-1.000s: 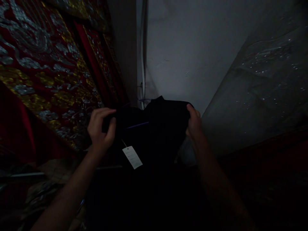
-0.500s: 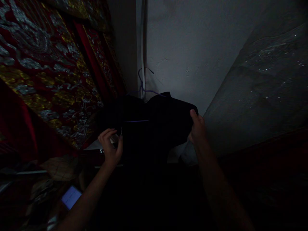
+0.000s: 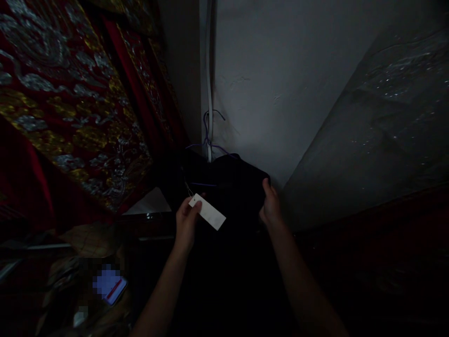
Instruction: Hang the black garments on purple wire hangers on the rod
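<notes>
A dark garment (image 3: 238,187), nearly black in the dim light, hangs on a thin purple wire hanger (image 3: 206,140). Pinched between the thumb and fingers of my left hand (image 3: 187,217) is a white hang tag (image 3: 212,215), tied by a thin string near the garment's left shoulder. The tag lies slanted across the dark cloth with its broad face showing. My right hand (image 3: 271,203) grips the garment at its right shoulder edge, thumb on top. The garment's lower part is lost in darkness.
Red cloth (image 3: 87,107) with gold and silver embroidery hangs at the left. A pale wall (image 3: 280,61) with a vertical cable stands behind the hanger. Shiny plastic sheeting (image 3: 382,117) covers the right side. A lit phone (image 3: 115,291) shows at lower left.
My left hand has moved right, and the white tag now shows flat in its pinch. My right hand, still on the garment, has shifted left and slightly down; hanger and garment sit lower in view.
</notes>
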A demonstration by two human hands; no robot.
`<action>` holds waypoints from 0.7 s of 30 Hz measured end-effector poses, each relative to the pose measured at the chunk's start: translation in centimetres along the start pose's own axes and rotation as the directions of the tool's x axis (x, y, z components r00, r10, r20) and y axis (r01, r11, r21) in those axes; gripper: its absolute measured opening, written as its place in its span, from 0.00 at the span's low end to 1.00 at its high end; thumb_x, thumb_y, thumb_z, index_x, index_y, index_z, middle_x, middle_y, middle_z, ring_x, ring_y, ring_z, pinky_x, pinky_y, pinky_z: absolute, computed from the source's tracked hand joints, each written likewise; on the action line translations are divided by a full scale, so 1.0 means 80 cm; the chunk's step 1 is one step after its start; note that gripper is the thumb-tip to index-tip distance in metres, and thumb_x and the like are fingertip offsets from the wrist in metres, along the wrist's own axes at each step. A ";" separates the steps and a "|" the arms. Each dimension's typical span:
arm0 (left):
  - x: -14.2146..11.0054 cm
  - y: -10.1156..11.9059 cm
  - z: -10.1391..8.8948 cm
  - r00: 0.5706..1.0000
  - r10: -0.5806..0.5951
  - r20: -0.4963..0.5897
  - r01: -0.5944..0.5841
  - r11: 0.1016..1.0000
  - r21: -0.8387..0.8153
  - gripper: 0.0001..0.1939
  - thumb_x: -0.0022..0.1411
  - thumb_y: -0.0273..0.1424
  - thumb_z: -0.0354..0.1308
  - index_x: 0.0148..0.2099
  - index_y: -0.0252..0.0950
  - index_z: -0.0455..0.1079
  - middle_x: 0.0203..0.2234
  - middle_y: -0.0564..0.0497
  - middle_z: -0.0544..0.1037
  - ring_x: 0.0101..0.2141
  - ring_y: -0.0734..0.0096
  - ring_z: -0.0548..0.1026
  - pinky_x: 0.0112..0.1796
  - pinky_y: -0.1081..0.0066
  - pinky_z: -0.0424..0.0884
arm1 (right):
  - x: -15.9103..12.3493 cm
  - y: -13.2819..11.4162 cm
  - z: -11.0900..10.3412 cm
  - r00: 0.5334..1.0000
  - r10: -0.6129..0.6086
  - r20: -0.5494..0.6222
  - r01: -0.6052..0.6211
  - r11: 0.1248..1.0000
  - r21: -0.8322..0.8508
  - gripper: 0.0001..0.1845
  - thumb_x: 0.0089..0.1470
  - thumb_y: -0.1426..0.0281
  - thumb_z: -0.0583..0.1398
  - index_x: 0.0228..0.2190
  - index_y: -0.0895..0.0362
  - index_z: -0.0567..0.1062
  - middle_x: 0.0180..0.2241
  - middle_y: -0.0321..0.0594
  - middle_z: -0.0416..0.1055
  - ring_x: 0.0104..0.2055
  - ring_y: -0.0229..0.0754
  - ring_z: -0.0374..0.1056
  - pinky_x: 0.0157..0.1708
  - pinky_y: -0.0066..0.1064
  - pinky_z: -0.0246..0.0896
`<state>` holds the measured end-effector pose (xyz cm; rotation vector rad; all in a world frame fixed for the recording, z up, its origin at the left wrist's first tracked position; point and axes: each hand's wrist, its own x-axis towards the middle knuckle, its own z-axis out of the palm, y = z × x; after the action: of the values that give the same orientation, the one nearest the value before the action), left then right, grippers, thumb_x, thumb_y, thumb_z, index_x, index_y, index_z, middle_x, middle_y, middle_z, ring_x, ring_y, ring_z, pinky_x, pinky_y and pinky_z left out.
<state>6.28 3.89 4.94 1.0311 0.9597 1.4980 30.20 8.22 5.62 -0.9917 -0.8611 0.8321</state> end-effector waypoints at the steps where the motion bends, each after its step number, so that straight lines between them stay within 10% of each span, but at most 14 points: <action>1: 0.006 0.002 0.004 0.998 0.054 -0.042 -0.052 0.998 0.041 0.15 0.58 0.44 0.64 0.40 0.39 0.71 0.46 0.46 0.80 0.40 0.62 0.79 0.38 0.67 0.75 | -0.001 -0.001 -0.001 0.999 0.022 -0.031 -0.021 1.000 0.011 0.30 0.53 0.44 0.60 0.48 0.52 0.75 0.49 0.45 0.78 0.57 0.51 0.71 0.54 0.47 0.69; 9: 0.065 -0.021 -0.020 0.739 0.618 -0.270 -0.289 0.651 0.702 0.12 0.69 0.39 0.50 0.41 0.36 0.69 0.39 0.44 0.77 0.44 0.61 0.76 0.48 0.61 0.71 | -0.005 -0.010 -0.003 0.998 0.033 -0.053 -0.026 0.990 0.136 0.28 0.53 0.47 0.63 0.46 0.54 0.77 0.47 0.44 0.79 0.56 0.51 0.71 0.57 0.46 0.67; 11: 0.065 -0.030 -0.037 0.814 0.554 -0.172 -0.188 0.533 0.825 0.12 0.67 0.37 0.51 0.43 0.34 0.69 0.40 0.39 0.78 0.44 0.56 0.77 0.47 0.59 0.71 | -0.004 -0.010 -0.003 0.998 0.031 -0.046 -0.022 0.981 0.193 0.28 0.52 0.48 0.64 0.45 0.55 0.78 0.47 0.44 0.79 0.57 0.51 0.70 0.59 0.46 0.65; 14: 0.043 -0.031 -0.055 0.982 0.149 0.116 -0.153 0.266 0.952 0.14 0.66 0.37 0.55 0.46 0.32 0.70 0.38 0.36 0.80 0.43 0.50 0.79 0.47 0.56 0.72 | 0.003 -0.010 -0.003 0.996 0.044 -0.079 -0.027 0.979 0.203 0.27 0.52 0.49 0.65 0.45 0.55 0.78 0.47 0.45 0.78 0.57 0.51 0.70 0.59 0.47 0.64; 17: 0.004 -0.014 -0.063 0.952 -0.069 0.297 -0.290 0.095 0.952 0.18 0.69 0.42 0.51 0.47 0.32 0.72 0.34 0.38 0.82 0.43 0.48 0.80 0.52 0.52 0.69 | 0.012 -0.007 -0.007 0.990 -0.016 -0.139 0.031 0.994 0.101 0.26 0.53 0.49 0.64 0.44 0.55 0.77 0.48 0.45 0.77 0.57 0.51 0.69 0.60 0.48 0.62; 21: -0.040 0.006 -0.062 0.841 0.005 0.541 -0.534 0.165 0.829 0.13 0.70 0.37 0.52 0.47 0.38 0.74 0.37 0.47 0.82 0.41 0.60 0.79 0.62 0.49 0.59 | -0.011 0.013 -0.006 0.910 -0.319 -0.264 0.257 0.935 -0.246 0.28 0.51 0.52 0.64 0.49 0.55 0.72 0.54 0.46 0.71 0.59 0.50 0.65 0.62 0.49 0.55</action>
<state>1.75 0.39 3.48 2.5114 1.4629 0.6354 30.02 7.57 4.35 -1.1052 -0.8156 0.3291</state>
